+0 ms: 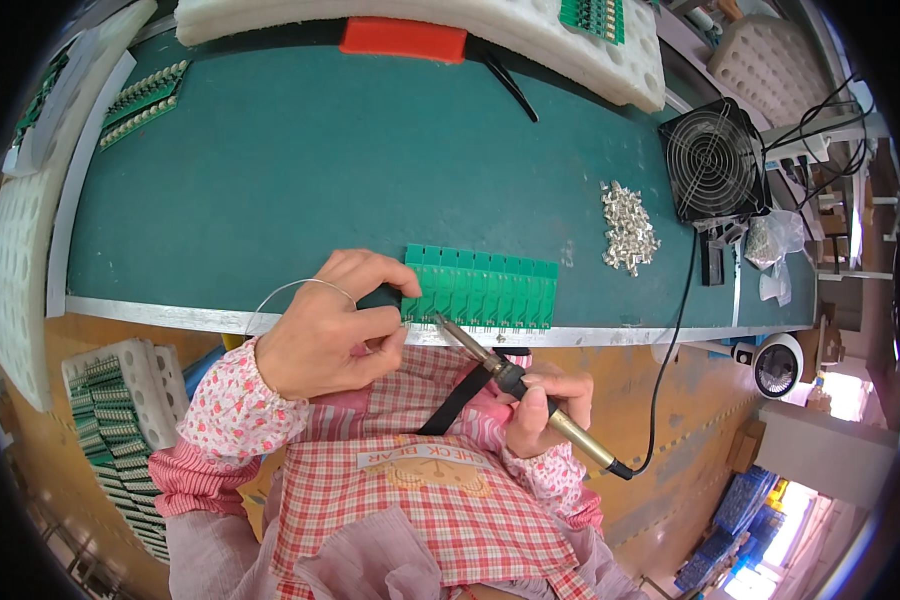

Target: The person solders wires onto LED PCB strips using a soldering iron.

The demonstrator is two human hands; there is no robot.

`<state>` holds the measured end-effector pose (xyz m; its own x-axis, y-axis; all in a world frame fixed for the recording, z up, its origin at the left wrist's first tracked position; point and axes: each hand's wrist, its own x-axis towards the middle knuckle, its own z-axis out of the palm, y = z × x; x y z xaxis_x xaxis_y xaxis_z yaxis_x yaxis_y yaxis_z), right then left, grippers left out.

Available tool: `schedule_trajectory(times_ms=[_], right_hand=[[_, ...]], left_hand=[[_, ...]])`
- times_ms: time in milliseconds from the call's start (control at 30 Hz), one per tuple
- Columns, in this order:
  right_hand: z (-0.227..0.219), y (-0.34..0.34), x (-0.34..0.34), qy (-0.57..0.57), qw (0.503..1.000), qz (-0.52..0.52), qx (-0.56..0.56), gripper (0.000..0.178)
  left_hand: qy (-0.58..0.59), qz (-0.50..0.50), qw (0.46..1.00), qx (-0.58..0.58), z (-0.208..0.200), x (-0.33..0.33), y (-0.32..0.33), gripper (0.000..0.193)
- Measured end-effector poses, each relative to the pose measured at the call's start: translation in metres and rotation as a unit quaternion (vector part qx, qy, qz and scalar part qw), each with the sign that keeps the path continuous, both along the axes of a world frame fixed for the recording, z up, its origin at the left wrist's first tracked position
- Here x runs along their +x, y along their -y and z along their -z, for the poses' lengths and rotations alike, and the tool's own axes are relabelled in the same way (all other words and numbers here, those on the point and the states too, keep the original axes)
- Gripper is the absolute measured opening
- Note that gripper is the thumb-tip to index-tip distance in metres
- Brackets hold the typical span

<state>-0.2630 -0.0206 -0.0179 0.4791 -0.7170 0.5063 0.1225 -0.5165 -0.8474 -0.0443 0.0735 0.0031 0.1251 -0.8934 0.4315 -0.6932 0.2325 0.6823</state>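
A green circuit board, a panel of several narrow sections, lies flat at the table's front edge. My right hand is closed round a soldering iron, with its tip at the board's near edge, toward the left end. My left hand is bent at the board's left end, the forefinger by its corner. A thin silvery solder wire loops over the back of this hand and runs in among its fingers. Something dark shows between forefinger and thumb; what it is, I cannot make out.
Small metal parts are heaped at the right, beside a black fan. The iron's cord drops over the front edge. Farther back lie tweezers, a red block and white foam. Populated boards stand lower left.
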Motion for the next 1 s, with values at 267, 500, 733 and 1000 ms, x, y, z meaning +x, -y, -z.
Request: schedule_trajectory(times_ms=[267, 500, 733, 1000], right_hand=[[0.000, -0.004, 0.004, 0.038, 0.998, 0.006, 0.050, 0.013], [0.001, -0.004, 0.011, 0.034, 0.997, -0.038, 0.055, 0.009], [0.001, -0.004, 0.010, 0.034, 0.997, -0.043, 0.050, 0.009], [0.006, -0.005, 0.009, 0.051, 0.997, -0.057, 0.009, 0.010]], left_hand=[[-0.015, 0.011, 1.000, 0.011, -0.001, -0.001, 0.000, 0.017], [0.005, 0.003, 1.000, 0.018, -0.001, -0.001, 0.000, 0.012], [0.018, -0.003, 1.000, 0.016, 0.002, -0.003, 0.001, 0.014], [0.020, -0.006, 0.999, 0.024, 0.002, -0.005, 0.001, 0.016]])
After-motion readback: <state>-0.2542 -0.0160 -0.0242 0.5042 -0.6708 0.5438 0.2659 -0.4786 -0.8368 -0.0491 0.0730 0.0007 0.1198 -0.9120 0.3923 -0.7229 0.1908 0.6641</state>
